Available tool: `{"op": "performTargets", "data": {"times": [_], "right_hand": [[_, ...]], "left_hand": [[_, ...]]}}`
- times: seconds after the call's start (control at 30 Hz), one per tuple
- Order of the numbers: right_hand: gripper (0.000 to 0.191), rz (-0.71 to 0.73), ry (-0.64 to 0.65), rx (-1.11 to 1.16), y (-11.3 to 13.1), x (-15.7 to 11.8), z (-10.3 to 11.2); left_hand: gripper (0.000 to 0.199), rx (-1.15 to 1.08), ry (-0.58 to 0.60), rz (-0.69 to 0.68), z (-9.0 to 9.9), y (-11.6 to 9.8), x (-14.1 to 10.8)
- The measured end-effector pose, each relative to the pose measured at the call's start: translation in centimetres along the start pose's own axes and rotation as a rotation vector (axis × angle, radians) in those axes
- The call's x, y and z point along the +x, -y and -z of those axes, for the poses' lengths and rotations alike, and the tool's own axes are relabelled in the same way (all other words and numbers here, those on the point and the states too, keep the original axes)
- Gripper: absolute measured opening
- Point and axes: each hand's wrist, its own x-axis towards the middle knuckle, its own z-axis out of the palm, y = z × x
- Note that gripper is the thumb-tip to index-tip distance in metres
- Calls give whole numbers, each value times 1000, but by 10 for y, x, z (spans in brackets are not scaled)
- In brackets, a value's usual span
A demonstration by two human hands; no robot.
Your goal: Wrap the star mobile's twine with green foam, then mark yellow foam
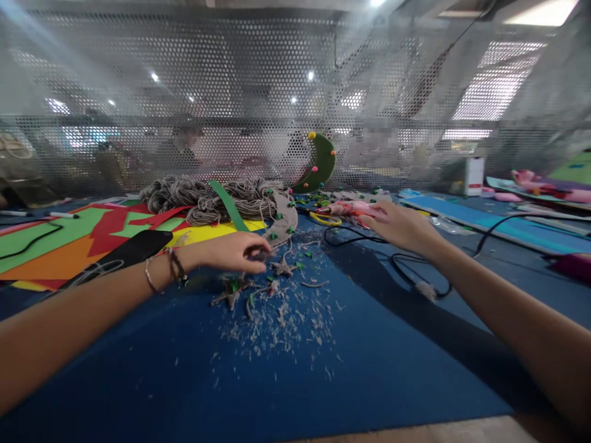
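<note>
My left hand (235,251) is curled, thumb and fingers closed round a small dark grey thing (258,252) whose kind I cannot make out. Close by on the blue table lie grey star shapes, one star (284,266) just right of the fingertips and another star (231,292) with a bit of green below. My right hand (399,224) reaches forward, palm down and fingers stretched, over a pink tool (353,209) that looks like a glue gun. Whether the fingertips touch it is unclear.
Grey fibre scraps (295,317) litter the blue table (161,375). Grey yarn (175,197), coloured sheets (111,231) and a black phone-like slab (138,246) lie left. A green crescent (321,165) with pompoms stands behind a grey crescent (284,221). Black cable (401,271) loops under my right arm.
</note>
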Motion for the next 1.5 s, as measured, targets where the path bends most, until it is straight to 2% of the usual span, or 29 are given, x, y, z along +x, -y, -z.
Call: {"op": "performTargets", "data": {"times": [0.1,0.2,0.4,0.53,0.67,0.73,0.87,1.0,1.07,1.27,1.5], "right_hand": [[50,-8,0,-8,1,0,-1],[49,-13,2,-11,3,-1,1],[52,29,3,5,4,-3,2],[52,25,-43,6,2,0,-3],[50,108,-120,20,4,1,-6],[51,183,-164,31,8,0,-6],[49,346,-227,74,20,-7,-4],[50,423,-245,146,35,-15,-6],[49,446,-259,172,42,-19,-8],[45,498,-239,195,55,-27,-11],[39,539,-216,171,58,-28,-13]], "left_hand": [[33,130,39,-135,-8,-5,1],[29,171,34,-165,-11,-12,5],[33,81,89,-286,-8,-26,10],[34,100,112,-288,-3,-26,3],[48,88,158,-246,1,-23,-11],[50,86,128,-195,2,-22,-19],[35,103,-7,-104,3,-13,-37],[33,154,-170,31,-8,2,-48],[33,158,-211,41,-16,7,-50],[38,115,-244,-87,-31,1,-54],[39,56,-251,-36,-31,-16,-58]]}}
